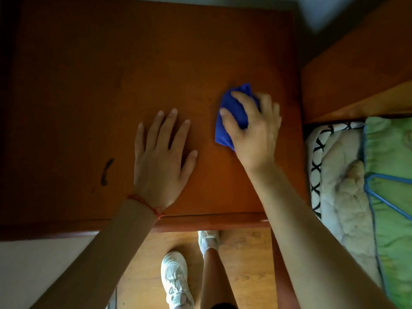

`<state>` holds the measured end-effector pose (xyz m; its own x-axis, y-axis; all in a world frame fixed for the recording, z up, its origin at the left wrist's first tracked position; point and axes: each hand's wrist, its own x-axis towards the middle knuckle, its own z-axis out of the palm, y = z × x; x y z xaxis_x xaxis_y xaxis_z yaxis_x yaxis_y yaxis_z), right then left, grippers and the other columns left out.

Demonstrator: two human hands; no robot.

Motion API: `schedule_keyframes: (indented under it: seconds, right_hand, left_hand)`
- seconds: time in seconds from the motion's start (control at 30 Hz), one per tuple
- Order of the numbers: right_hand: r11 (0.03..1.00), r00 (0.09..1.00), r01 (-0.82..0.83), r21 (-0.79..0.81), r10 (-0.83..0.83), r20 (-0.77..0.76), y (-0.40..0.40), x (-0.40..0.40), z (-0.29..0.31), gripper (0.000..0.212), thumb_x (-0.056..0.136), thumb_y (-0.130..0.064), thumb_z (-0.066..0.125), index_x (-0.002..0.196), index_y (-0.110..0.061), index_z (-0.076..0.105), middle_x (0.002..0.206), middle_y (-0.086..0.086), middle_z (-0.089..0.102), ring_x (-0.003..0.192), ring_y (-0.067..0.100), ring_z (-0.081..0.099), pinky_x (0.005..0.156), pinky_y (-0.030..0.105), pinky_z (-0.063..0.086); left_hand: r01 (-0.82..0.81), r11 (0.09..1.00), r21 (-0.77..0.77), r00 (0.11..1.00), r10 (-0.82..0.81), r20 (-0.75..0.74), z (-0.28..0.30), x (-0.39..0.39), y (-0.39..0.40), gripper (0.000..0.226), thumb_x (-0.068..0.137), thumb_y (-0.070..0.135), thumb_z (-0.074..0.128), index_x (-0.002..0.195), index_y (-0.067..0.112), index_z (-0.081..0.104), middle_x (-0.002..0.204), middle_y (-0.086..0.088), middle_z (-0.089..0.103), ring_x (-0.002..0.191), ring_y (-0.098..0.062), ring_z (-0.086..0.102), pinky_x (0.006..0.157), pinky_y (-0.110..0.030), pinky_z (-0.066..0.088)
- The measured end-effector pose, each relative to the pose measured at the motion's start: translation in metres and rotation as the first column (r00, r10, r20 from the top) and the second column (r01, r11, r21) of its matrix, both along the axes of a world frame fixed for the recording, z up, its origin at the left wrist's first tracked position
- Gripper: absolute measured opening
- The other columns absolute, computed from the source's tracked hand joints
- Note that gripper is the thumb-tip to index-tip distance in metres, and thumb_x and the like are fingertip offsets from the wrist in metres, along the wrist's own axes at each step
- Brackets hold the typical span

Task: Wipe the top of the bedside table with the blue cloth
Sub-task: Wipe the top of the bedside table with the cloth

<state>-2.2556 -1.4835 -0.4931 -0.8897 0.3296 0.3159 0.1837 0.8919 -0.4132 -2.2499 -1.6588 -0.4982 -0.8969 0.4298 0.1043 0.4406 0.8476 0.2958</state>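
The bedside table has a flat orange-brown wooden top that fills most of the view. A bunched blue cloth lies on the right part of the top. My right hand presses down on the cloth with its fingers curled over it, hiding much of it. My left hand rests flat on the wood just left of the cloth, fingers spread, holding nothing. A red string sits on my left wrist.
A dark mark shows on the table top near its left front. A wooden bed frame and bedding with a green cover lie to the right. Below the table's front edge are the wooden floor and my white shoes.
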Motion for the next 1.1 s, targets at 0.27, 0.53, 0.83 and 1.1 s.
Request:
schedule_keyframes:
  seconds: [0.27, 0.53, 0.83, 1.1]
  right_hand:
    - [0.979, 0.978, -0.196, -0.048, 0.199, 0.062, 0.000, 0.036, -0.002, 0.036, 0.086, -0.049, 0.050, 0.111, -0.024, 0.056, 0.104, 0.010, 0.061, 0.086, 0.023, 0.051, 0.071, 0.035, 0.043]
    - [0.988, 0.985, -0.141, -0.064, 0.147, 0.095, 0.006, 0.006, 0.000, 0.038, 0.089, -0.051, 0.045, 0.116, -0.025, 0.053, 0.114, 0.004, 0.050, 0.093, 0.023, 0.049, 0.079, 0.033, 0.038]
    - [1.000, 1.000, -0.015, -0.020, 0.015, -0.023, 0.033, -0.115, -0.002, 0.037, 0.084, -0.044, 0.055, 0.105, -0.016, 0.067, 0.102, 0.014, 0.062, 0.088, 0.029, 0.054, 0.078, 0.030, 0.034]
    - [0.988, 0.987, -0.151, -0.043, 0.153, 0.058, 0.034, -0.100, 0.004, 0.038, 0.087, -0.048, 0.049, 0.107, -0.020, 0.066, 0.102, 0.013, 0.062, 0.089, 0.028, 0.051, 0.076, 0.034, 0.035]
  left_hand:
    - [-0.014, 0.999, -0.031, 0.999, 0.015, 0.033, -0.003, -0.016, 0.006, 0.053, 0.092, 0.039, 0.035, 0.134, 0.007, 0.043, 0.142, -0.021, 0.038, 0.133, -0.032, 0.024, 0.109, -0.050, 0.010]
    - [-0.032, 0.999, -0.031, 0.997, 0.034, 0.064, 0.000, -0.019, 0.008, 0.050, 0.091, 0.039, 0.036, 0.133, 0.012, 0.039, 0.140, -0.019, 0.040, 0.133, -0.032, 0.027, 0.110, -0.048, 0.011]
    - [-0.123, 0.992, -0.022, 0.992, 0.124, 0.020, 0.005, -0.087, 0.021, 0.051, 0.090, 0.038, 0.039, 0.131, 0.007, 0.044, 0.140, -0.021, 0.040, 0.132, -0.032, 0.026, 0.108, -0.049, 0.011]
    - [-0.108, 0.991, -0.080, 0.992, 0.112, 0.050, 0.000, -0.120, 0.016, 0.055, 0.090, 0.040, 0.036, 0.136, 0.010, 0.038, 0.143, -0.020, 0.036, 0.134, -0.031, 0.022, 0.109, -0.048, 0.009]
